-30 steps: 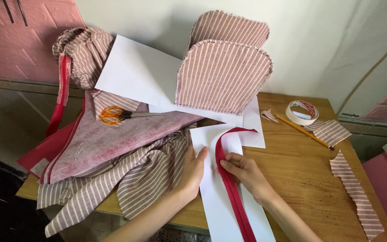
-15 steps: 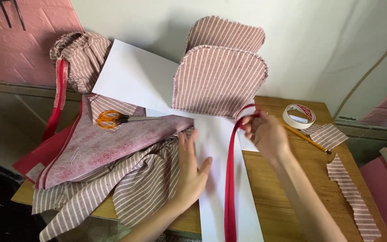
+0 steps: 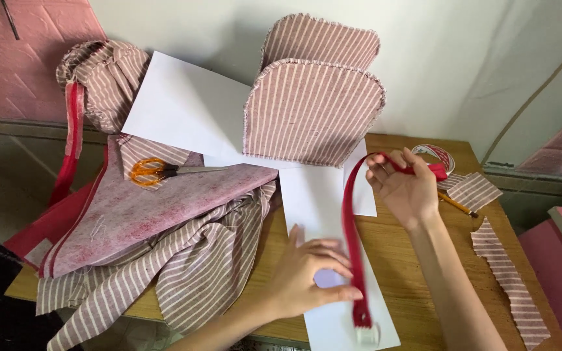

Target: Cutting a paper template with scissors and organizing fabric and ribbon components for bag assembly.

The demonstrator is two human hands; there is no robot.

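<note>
Red strap [image 3: 349,227] runs lengthwise over the long white paper strip [image 3: 323,201] on the tabletop [image 3: 417,273]; its near end, with a pale fitting, lies at the paper's near edge. Likely reason: the paper serves as a straight reference under the strap.

Left hand [image 3: 310,276]: palm down, fingers spread and nearly flat, thumb and forefinger tips closing on the strap low down, pressing it against the paper. It anchors rather than lifts.

Right hand [image 3: 404,185]: raised off the tabletop, fingers curled shut around the strap's far end, which arcs up from the paper in a loop and shows red past the fingers. Strap appears taut between the two hands.

Nearby: two striped padded panels [image 3: 313,110] upright against the wall, orange-handled scissors [image 3: 157,171] on heaped striped fabric [image 3: 190,260], tape roll [image 3: 434,156] just beyond the right hand.
</note>
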